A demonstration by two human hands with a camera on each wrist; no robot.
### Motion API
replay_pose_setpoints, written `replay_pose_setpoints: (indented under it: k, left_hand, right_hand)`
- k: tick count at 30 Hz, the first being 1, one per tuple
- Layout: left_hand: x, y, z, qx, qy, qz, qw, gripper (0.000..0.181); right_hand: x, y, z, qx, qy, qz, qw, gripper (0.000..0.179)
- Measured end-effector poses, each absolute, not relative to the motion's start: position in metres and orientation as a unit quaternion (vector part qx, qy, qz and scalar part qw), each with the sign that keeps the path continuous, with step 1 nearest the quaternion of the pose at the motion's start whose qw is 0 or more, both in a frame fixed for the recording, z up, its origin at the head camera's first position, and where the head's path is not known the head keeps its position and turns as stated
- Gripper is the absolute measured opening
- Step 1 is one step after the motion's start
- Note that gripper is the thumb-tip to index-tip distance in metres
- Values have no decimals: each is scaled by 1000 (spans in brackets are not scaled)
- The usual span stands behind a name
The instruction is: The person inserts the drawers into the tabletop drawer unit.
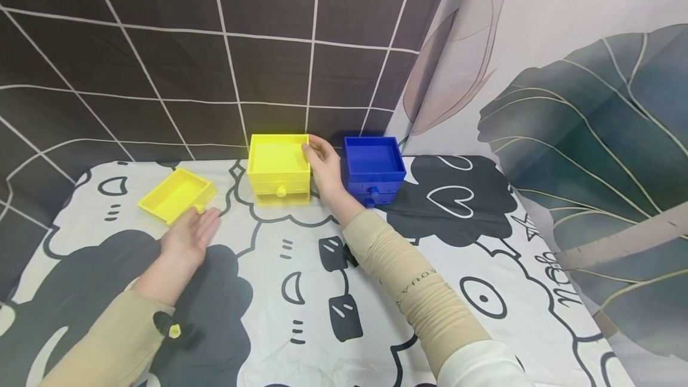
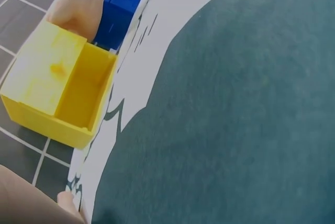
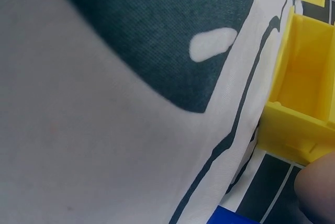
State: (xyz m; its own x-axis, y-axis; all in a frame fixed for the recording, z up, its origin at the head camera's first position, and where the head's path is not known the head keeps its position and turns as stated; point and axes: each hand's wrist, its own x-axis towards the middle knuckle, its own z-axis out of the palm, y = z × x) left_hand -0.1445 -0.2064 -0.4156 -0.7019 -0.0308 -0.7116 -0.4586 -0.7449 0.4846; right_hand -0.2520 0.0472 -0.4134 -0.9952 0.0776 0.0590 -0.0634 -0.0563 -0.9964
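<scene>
A small yellow drawer cabinet (image 1: pixel 280 163) stands at the back of the cloth, with a round knob on its front and a hollow lower slot (image 2: pixel 86 85). My right hand (image 1: pixel 326 166) grips its upper right side, thumb on the near side and fingers reaching behind. To the left lies a loose yellow drawer (image 1: pixel 177 194), turned at an angle, its inside bare. My left hand (image 1: pixel 188 235) is at its near edge by the knob, palm turned up and fingers mostly straight. Whether it touches the drawer is hard to tell.
Just right of the right hand stands a blue drawer cabinet (image 1: pixel 374 163) with knobs. A dark tiled-pattern backdrop (image 1: pixel 269 70) rises behind the cabinets. A patterned curtain (image 1: pixel 586 136) hangs on the right. Black-and-white printed cloth (image 1: pixel 301 315) covers the surface.
</scene>
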Motion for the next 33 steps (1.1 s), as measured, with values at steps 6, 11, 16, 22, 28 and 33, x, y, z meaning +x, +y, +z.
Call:
replay_pose_setpoints:
  k: [6,11,16,22,28,33]
  left_hand:
    - [-144,-202,-415,-391,335,853,84,61]
    - [-143,-203,-414,-409,307,857,67,64]
    - [-141,-206,-414,-420,305,853,53,64]
    - [-135,-211,-415,-431,339,835,54,61]
    - [-123,-216,-418,-419,331,841,87,42]
    - [-112,-214,-419,-401,359,835,115,34]
  right_hand:
    - [-252,46,-413,-8,-686,726,47,42]
    - [-252,47,-413,-5,-688,725,47,42]
    - [-252,48,-414,-5,-689,723,49,42]
    - [-251,48,-413,-4,-687,725,51,43]
    - [-251,48,-414,-4,-687,725,48,43]
    - [-252,48,-414,-3,-688,724,46,43]
